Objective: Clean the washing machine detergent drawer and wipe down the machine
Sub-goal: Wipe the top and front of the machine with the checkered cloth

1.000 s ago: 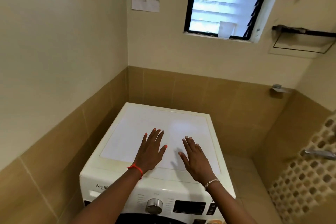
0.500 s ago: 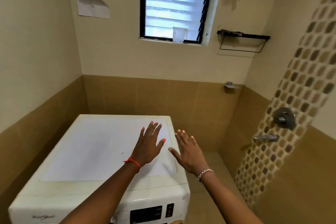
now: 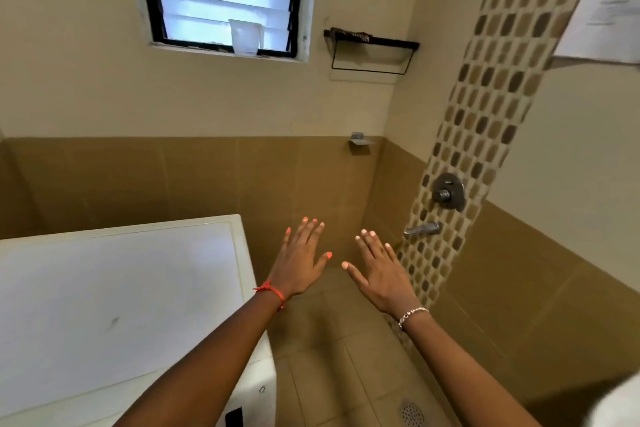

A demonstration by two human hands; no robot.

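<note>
The washing machine [image 3: 114,305] stood at the lower left of the head view, its flat white top bare and only a sliver of its front panel showing at the bottom edge. The detergent drawer itself lay out of sight. Both hands hung in the air to the right of the machine, over the tiled floor [image 3: 332,357]. The left hand [image 3: 301,262] was just past the machine's right edge and the right hand [image 3: 384,276] just beside it, both palms down. Their fingers [image 3: 310,236] were straight and spread and held nothing. No cloth, sponge or cleaner was visible anywhere. The step in hand therefore looked like the very start, with neither the drawer opened nor the machine's top wiped. The wall tap [image 3: 422,229] and the mixer [image 3: 448,191] sat ahead of the right hand. The next move probably called for fetching a cloth or water, then turning to the machine's front to find and pull the drawer.
</note>
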